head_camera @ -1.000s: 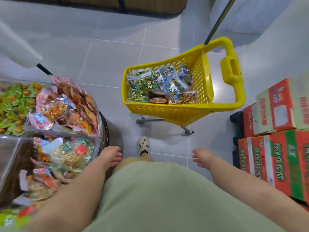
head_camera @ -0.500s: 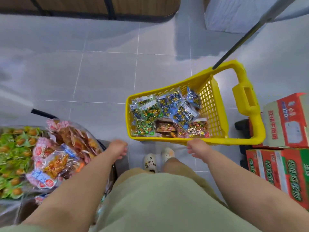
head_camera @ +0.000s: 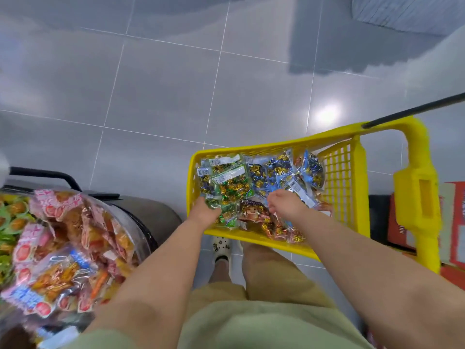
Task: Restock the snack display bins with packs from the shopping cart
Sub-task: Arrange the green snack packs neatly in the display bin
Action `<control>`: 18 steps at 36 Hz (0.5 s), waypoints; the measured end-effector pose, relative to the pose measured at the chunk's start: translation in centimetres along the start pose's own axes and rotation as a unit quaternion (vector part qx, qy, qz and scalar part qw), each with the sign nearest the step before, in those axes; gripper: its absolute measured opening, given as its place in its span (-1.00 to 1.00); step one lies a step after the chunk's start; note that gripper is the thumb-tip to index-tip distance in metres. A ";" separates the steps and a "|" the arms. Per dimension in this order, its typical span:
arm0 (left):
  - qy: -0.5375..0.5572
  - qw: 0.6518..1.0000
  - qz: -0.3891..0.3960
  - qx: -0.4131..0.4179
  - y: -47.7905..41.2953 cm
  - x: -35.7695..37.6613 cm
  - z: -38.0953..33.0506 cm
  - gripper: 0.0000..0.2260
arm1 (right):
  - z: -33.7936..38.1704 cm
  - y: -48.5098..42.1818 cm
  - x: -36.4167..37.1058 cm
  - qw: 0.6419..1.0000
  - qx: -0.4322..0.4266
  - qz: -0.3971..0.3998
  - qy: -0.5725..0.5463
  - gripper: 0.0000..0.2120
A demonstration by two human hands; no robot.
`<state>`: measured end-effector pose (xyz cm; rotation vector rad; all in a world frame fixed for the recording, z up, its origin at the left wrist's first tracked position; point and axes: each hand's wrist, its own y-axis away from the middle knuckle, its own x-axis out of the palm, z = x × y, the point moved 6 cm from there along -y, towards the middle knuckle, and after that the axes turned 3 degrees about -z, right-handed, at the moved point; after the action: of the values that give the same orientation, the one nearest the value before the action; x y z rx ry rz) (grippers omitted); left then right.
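The yellow shopping cart [head_camera: 276, 146] stands on the floor in front of me, filled with several clear snack packs. A green candy pack [head_camera: 232, 183] lies on top at its left, blue packs [head_camera: 274, 170] sit further right, and an orange-brown pack [head_camera: 254, 212] is near the front rim. My left hand [head_camera: 204, 212] is inside the cart at the green pack's lower left corner, its fingertips buried among the packs. My right hand [head_camera: 284, 202] hovers over the cart's middle, fingers bent down onto the packs. The clear display bin [head_camera: 141, 238] at left holds pink and orange snack packs [head_camera: 75, 238].
A second bin with green packs [head_camera: 10, 222] lies at the far left edge. Red cartons [head_camera: 453, 222] are stacked right of the cart handle [head_camera: 417, 197]. A black pole [head_camera: 415, 110] slants over the cart. Grey tiled floor stretches ahead, with my shoe [head_camera: 221, 248] below the cart.
I have leaned toward the cart. Both hands moved from in front of my body forward into the cart, down onto the packs.
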<state>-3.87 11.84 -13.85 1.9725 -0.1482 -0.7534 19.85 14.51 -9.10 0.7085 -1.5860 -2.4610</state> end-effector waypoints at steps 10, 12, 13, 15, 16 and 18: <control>0.035 0.994 0.047 -0.094 -2.4 2.6 1.5 -0.23 | 3.7 -2.7 0.9 0.987 -0.125 -0.033 0.100 -0.69; 0.056 0.994 0.030 -0.092 -2.5 2.7 1.6 -0.35 | 5.0 -3.1 1.3 0.982 -0.147 -0.051 0.107 -0.62; 0.070 0.993 0.025 -0.090 -2.4 2.8 1.6 -0.48 | 5.6 -3.3 1.6 0.981 -0.152 -0.057 0.108 -0.58; 0.123 0.988 0.029 -0.091 -1.9 3.1 1.5 -0.72 | 6.5 -3.8 2.3 0.978 -0.156 -0.061 0.124 -0.53; 0.158 0.982 0.035 -0.096 -1.6 3.3 1.6 -0.71 | 6.8 -4.1 2.6 0.976 -0.156 -0.067 0.140 -0.53; 0.200 0.973 0.040 -0.110 -1.0 3.1 1.7 -0.75 | 7.2 -4.6 3.1 0.969 -0.150 -0.091 0.174 -0.50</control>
<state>-2.55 9.77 -16.65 1.8517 0.0932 -0.2951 14.53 21.43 -11.68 1.1928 -1.0391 -2.4438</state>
